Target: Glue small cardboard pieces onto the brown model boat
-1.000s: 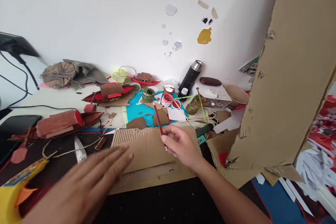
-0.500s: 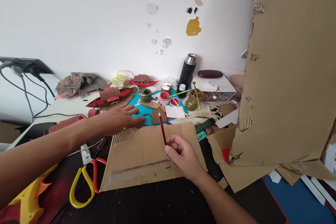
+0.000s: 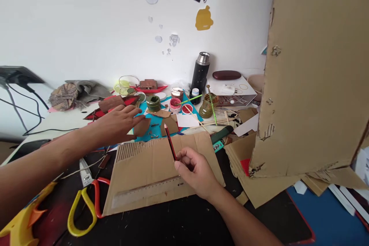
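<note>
My right hand [image 3: 197, 171] is closed round a red-and-black pencil [image 3: 170, 143], whose sharpened tip points up and away. Beneath it lies a flat cardboard sheet [image 3: 147, 163], with corrugation bared along its far left part. A clear ruler [image 3: 141, 192] rests on that sheet near its front edge, its right end hidden by my right hand. My left hand [image 3: 122, 121] reaches over the far left of the sheet with its fingers spread and nothing held. Near its fingertips is a small brown cardboard piece [image 3: 142, 127] on a blue sheet [image 3: 154, 130].
Yellow-and-red scissors [image 3: 82, 209] and a yellow glue gun [image 3: 21, 219] lie at front left. Paint jars [image 3: 153, 103], a black flask [image 3: 200, 73] and a red model boat [image 3: 151, 86] stand toward the wall. A tall cardboard panel [image 3: 314, 77] rises on the right.
My left hand has drawn back leftward, uncovering the small cardboard piece. The whole view has shifted a little to the right. My right hand keeps the pencil in about the same pose.
</note>
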### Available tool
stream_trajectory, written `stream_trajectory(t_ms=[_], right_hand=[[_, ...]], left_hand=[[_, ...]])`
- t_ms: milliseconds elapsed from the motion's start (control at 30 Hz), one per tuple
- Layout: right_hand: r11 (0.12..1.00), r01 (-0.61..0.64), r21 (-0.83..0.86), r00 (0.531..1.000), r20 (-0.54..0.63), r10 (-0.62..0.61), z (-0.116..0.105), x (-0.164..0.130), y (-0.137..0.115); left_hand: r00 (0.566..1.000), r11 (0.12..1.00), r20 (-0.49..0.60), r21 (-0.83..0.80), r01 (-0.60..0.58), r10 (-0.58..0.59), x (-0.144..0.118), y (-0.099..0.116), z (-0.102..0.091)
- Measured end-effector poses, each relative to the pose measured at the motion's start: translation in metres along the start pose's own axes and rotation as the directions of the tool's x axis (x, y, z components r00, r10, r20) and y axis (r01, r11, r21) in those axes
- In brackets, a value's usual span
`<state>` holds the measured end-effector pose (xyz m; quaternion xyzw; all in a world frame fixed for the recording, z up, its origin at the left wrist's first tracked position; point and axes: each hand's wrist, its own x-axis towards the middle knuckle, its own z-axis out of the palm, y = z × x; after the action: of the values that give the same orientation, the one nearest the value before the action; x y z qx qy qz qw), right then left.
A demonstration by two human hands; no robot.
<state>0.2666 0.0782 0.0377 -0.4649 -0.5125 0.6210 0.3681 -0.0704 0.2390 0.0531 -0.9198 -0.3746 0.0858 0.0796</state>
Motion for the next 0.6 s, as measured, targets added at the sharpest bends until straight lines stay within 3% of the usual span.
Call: stream_trajectory(t_ms=[233,600], right_hand=[[1.0,0.02,-0.018,1.0,0.005,-0.02,0.002,0.0,0.0],[1.0,0.026,-0.016,1.0,0.002,-0.026,0.003,0.0,0.003]], left_hand=[[0.994,0.993,0.043,0.073,0.095,-0.098,0.007,0.001,-0.004],[0.987,0.989,0.068,0.032,0.145,-0.147,0.018,-0.001,0.001]])
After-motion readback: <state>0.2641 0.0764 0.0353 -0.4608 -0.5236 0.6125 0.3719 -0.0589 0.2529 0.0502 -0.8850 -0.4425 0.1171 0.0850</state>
